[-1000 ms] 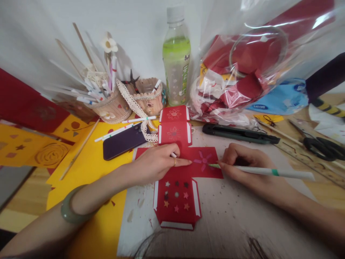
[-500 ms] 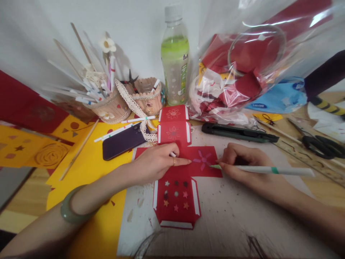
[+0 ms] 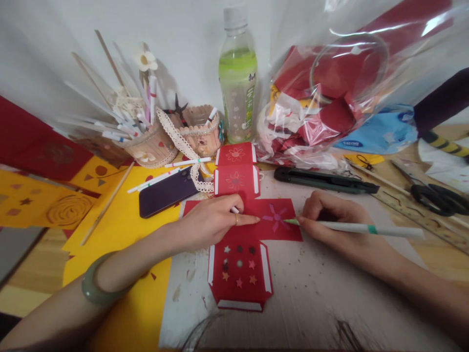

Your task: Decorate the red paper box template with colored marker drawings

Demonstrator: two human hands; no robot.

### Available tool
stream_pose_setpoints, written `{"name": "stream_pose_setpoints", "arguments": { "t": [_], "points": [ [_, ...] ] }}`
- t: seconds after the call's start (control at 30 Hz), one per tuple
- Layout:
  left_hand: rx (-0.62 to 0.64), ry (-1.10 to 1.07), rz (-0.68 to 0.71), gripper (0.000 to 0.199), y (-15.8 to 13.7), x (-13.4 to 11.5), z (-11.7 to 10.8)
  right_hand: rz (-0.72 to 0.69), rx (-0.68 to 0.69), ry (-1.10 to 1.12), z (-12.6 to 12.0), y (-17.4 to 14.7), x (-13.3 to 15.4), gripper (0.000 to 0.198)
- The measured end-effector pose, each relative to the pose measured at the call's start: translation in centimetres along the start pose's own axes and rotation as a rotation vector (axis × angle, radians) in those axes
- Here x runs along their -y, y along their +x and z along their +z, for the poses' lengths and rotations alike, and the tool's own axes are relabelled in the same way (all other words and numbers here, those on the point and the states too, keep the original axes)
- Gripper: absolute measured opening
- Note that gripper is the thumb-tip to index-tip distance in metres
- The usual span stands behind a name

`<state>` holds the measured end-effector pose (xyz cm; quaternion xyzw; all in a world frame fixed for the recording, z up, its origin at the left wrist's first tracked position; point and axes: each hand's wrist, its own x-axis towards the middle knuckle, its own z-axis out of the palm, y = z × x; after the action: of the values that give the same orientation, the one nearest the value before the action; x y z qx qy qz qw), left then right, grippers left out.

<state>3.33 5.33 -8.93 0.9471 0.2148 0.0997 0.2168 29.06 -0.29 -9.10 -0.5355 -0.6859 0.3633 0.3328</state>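
Note:
A red cross-shaped paper box cutout (image 3: 242, 288) lies flat in the middle, with white strips along several flap edges. Star and dot stickers decorate its near panel. My left hand (image 3: 210, 217) rests on the cutout, index finger stretched onto the paper. Its other fingers are curled around a small white piece, apparently a pen cap (image 3: 235, 209), mostly hidden. My right hand (image 3: 331, 222) grips a white marker pen (image 3: 348, 227) with a green band. The pen's light-green tip touches the purple flower (image 3: 275, 217) on the right panel, near its centre.
Behind the cutout stand a drink bottle (image 3: 238, 83) and two craft-stick cups (image 3: 154, 144). A dark phone (image 3: 166, 193) lies left on yellow paper (image 3: 146, 293). At the right are a utility knife (image 3: 324, 181), scissors (image 3: 436, 198), a ruler (image 3: 406, 208) and a clear plastic bag (image 3: 311, 117).
The marker tip has shifted slightly left, towards the flower's centre, along with my right hand. My left hand and the cutout have stayed in place.

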Motion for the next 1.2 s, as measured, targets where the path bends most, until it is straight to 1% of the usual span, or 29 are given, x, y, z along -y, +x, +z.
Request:
{"name": "stream_pose_setpoints", "arguments": {
  "t": [0.77, 1.13, 1.2],
  "points": [
    [-0.011, 0.001, 0.007, 0.042, 0.06, -0.09, -0.04, -0.018, -0.001, 0.043, 0.18, 0.09, -0.12, 0.025],
    [-0.006, -0.004, -0.008, 0.042, 0.02, -0.12, -0.01, -0.008, -0.001, 0.113, 0.07, 0.13, -0.12, 0.027],
    [-0.015, -0.001, 0.001, 0.041, 0.00, -0.13, 0.00, 0.000, -0.032, 0.133, -0.04, 0.18, 0.08, 0.027]
  ]
}}
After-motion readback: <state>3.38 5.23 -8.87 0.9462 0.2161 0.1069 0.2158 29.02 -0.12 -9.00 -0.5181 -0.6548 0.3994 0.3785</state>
